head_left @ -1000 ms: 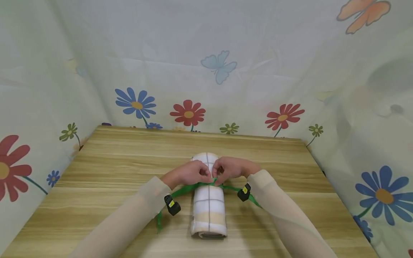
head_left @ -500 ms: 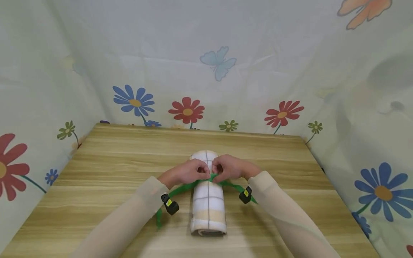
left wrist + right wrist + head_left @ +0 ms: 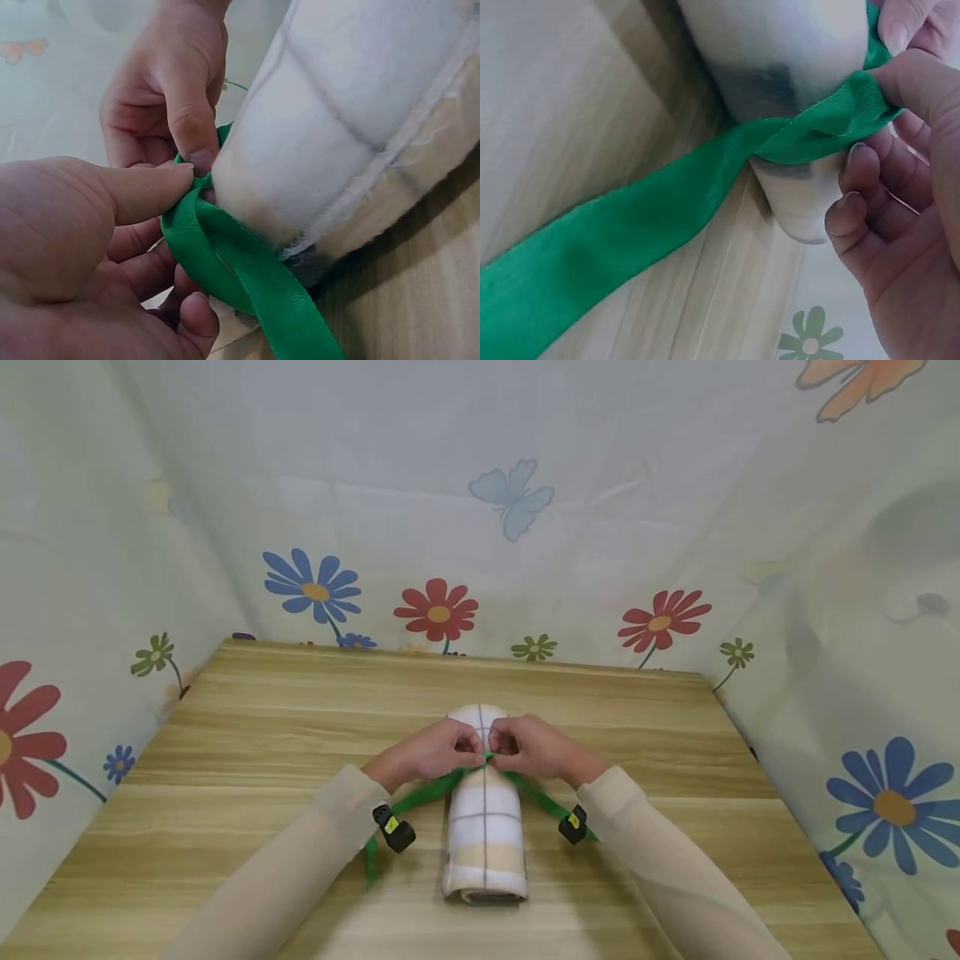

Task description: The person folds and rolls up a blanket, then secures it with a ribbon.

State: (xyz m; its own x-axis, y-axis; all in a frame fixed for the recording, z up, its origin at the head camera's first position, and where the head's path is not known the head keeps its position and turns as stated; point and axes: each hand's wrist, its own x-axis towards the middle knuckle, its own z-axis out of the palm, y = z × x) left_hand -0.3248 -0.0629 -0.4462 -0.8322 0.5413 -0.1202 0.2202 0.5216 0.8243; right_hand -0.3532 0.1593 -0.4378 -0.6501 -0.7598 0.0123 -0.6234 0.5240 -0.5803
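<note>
A rolled checked cloth (image 3: 486,827), white and beige with grey lines, lies lengthwise on the table. Round its middle passes a green ribbon (image 3: 427,793), whose loose ends hang out to both sides. My left hand (image 3: 431,750) pinches the ribbon between thumb and curled fingers on top of the roll. Facing it, my right hand (image 3: 546,748) pinches the ribbon from the other side, fingertips close to the left ones. In the left wrist view, the ribbon (image 3: 217,244) loops at the left thumb tip. The right wrist view shows a twisted ribbon length (image 3: 675,180) running from the right fingers.
The wood-grain table (image 3: 300,693) spreads around the roll. A pale curtain (image 3: 375,485) printed with flowers and butterflies stands behind and at both sides. Black wrist cameras (image 3: 393,829) sit on both cuffs.
Both hands stay at the ribbon, shifting slightly up the picture, and the fingertips have drawn close together over the roll. The ribbon on the right side now hangs straighter.
</note>
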